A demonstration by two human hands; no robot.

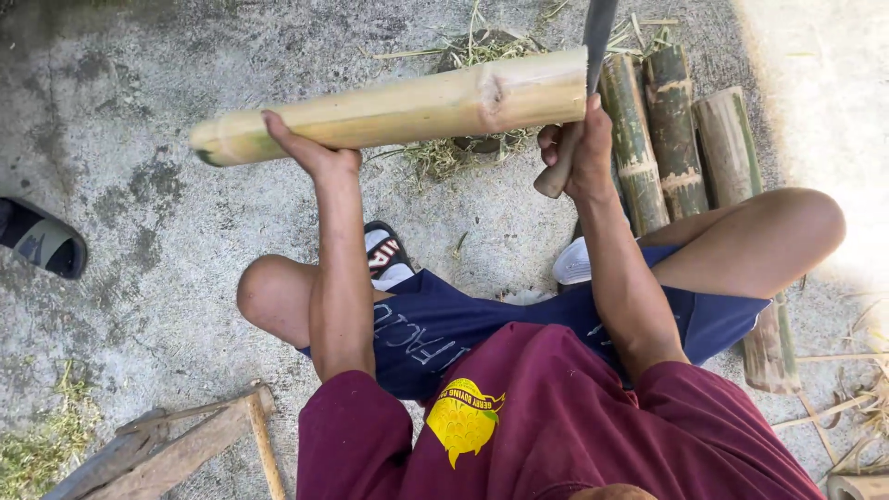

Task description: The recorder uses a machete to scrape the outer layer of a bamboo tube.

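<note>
A pale yellow bamboo pole (407, 106) is held level in front of me, its cut end at the left. My left hand (306, 148) grips it from below near that end. My right hand (579, 153) is closed around the wooden handle of a long knife (597, 37) whose dark blade rises past the pole's right end. I sit on the ground with both knees bent, in a maroon shirt and blue shorts.
Several green bamboo sections (676, 139) lie side by side at my right on the concrete ground (139, 93). A sandal (42, 239) lies at the left edge. Wooden sticks (185, 444) rest at the lower left. Bamboo shavings (463, 56) are scattered beyond the pole.
</note>
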